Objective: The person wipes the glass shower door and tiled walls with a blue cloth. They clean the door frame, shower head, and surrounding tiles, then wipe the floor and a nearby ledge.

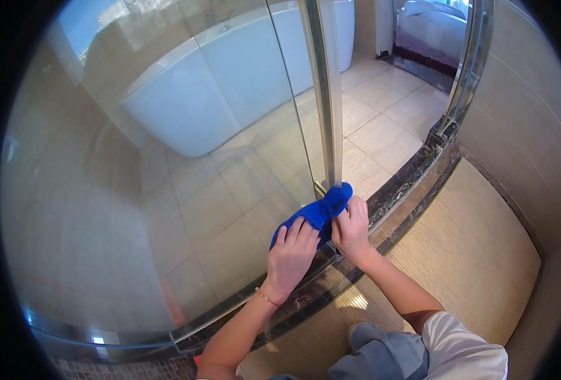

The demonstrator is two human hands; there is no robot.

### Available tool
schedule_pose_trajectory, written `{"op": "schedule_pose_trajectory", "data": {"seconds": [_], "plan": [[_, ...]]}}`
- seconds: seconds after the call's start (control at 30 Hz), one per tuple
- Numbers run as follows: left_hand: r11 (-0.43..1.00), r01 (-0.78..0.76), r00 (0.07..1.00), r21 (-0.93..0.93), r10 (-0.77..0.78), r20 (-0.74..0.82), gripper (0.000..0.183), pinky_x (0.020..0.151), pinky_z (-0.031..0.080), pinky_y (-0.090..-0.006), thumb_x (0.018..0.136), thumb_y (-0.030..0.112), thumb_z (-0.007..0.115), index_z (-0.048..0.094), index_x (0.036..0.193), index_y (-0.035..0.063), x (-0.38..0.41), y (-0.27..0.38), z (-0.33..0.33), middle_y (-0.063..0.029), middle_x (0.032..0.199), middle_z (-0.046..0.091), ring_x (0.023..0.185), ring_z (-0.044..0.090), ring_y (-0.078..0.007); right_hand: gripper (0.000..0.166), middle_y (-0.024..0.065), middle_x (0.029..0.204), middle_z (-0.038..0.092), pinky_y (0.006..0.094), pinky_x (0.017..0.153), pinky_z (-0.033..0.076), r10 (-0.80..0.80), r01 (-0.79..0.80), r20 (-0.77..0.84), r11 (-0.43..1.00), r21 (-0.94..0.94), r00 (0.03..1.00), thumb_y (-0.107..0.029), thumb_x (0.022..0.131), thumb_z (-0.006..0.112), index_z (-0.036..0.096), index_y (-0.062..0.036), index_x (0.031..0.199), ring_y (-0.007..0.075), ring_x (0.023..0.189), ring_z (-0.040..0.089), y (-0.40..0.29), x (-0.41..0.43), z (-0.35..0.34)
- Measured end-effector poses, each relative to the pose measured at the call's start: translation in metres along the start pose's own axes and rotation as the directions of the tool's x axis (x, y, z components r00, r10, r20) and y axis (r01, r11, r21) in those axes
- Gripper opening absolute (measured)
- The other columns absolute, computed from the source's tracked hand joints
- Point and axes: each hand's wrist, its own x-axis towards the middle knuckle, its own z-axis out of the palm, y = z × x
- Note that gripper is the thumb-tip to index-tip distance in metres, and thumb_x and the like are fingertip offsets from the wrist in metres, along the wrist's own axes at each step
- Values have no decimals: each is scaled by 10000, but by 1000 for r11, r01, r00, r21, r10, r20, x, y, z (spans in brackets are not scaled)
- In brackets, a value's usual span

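A blue cloth [325, 209] is bunched around the lower end of a metal door-frame upright [328, 118] beside a glass panel [233, 180]. My left hand [292, 254] presses its fingers on the cloth's left part against the glass; a beaded bracelet circles that wrist. My right hand [353, 228] has its fingers bent at the cloth's right side, close to the foot of the upright. How firmly these fingers hold the cloth is partly hidden.
A dark marble sill [403, 185] curves below the glass. Behind the panel stands a white bathtub [190, 99] on a tiled floor [380, 118]. A ribbed beige floor [470, 237] lies at right, beside a tiled wall [527, 109]. A doorway at the top right shows a bed [432, 28].
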Motion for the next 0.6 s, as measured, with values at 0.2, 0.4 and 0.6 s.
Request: {"op": "schedule_pose_trajectory", "data": {"seconds": [0.2, 0.4, 0.6], "plan": [[998, 65, 993, -26, -67, -93, 308, 1021, 285, -428, 846, 324, 620, 633, 1104, 156, 15, -4, -13, -17, 1178, 579, 1159, 515, -219, 368, 252, 1225, 484, 462, 885, 372, -3, -6, -116, 997, -75, 993, -20, 755, 625, 594, -32, 1122, 401, 1084, 482, -22, 42, -18], [945, 317, 897, 75, -274, -347, 589, 1030, 143, -672, 894, 409, 555, 469, 1383, 92, 59, -31, -66, -194, 1257, 478, 1225, 340, -533, 441, 223, 1229, 502, 427, 903, 388, -135, 151, -267, 988, 42, 954, -13, 770, 606, 543, -35, 1207, 382, 1068, 514, -40, 145, -34], [979, 177, 969, 105, -154, -191, 444, 1018, 217, -588, 866, 393, 591, 586, 1264, 196, 33, -23, -41, -69, 1058, 580, 1128, 485, -375, 370, 243, 1254, 498, 465, 962, 363, -108, 96, -76, 985, -145, 991, -67, 788, 560, 590, -54, 1157, 381, 1186, 481, -24, 81, -9]]}}
